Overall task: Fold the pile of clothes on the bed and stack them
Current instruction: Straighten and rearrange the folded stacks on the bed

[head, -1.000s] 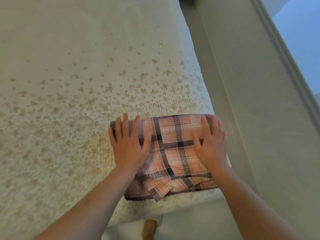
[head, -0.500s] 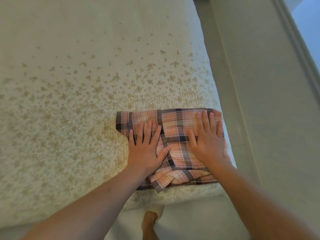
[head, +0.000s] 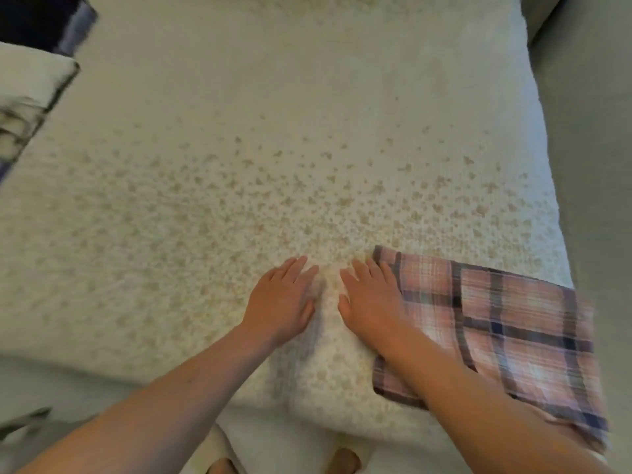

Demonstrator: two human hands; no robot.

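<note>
The folded plaid cloth (head: pixel 506 323) lies flat on the bed (head: pixel 239 148), at the bed's near right corner, right beside the grey side panel (head: pixel 595 200). Its long axis runs from the bed's near edge toward the far side, tilted a little so the far end leans left; its far left corner points up the bed. The near end hangs slightly over the bed's edge, though blur makes that hard to be sure of.

Both hands lie palm down on the bed, fingers straight and a little spread, holding nothing. The left hand (head: pixel 284 302) rests on bare cover, left of the cloth and apart from it. The right hand (head: pixel 371 299) sits just at the cloth's left edge, its outer fingers seemingly touching the fabric, and its forearm crosses over the cloth's near left corner.

At the bed's far left lies a pale folded item with dark trim (head: pixel 30 97), with something dark (head: pixel 37 18) beyond it.
</note>
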